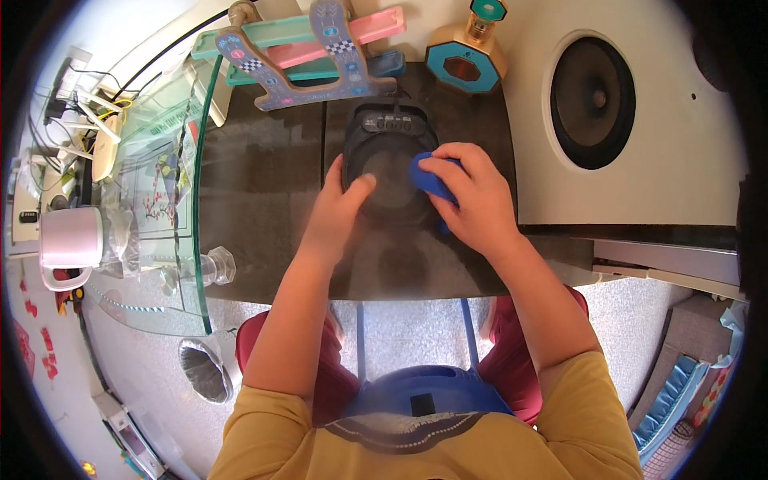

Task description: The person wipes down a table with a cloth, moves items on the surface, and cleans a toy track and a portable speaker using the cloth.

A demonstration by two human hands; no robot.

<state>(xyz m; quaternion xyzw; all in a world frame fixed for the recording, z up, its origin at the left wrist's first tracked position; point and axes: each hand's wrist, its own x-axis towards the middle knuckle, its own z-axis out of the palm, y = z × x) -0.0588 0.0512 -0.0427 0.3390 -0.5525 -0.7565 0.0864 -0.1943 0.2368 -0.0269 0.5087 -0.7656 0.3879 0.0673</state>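
A black portable speaker (389, 172) with a round front and a row of small knobs at its far end lies on the dark tabletop in front of me. My left hand (346, 200) grips its left side, with the thumb resting on the front face and the other fingers mostly hidden along the edge. In my right hand (480, 192) a bunched blue cloth (436, 176) is pinched between thumb and fingers. That cloth presses against the right edge of the speaker's round front.
Behind the speaker stand a wooden toy ramp (308, 56) and a teal-and-gold octagonal bottle (466, 60). A large white loudspeaker (664, 176) rises at the right. To the left are a glass shelf (188, 288) and a pink mug (70, 238). The dark table (256, 200) has its near edge before my knees.
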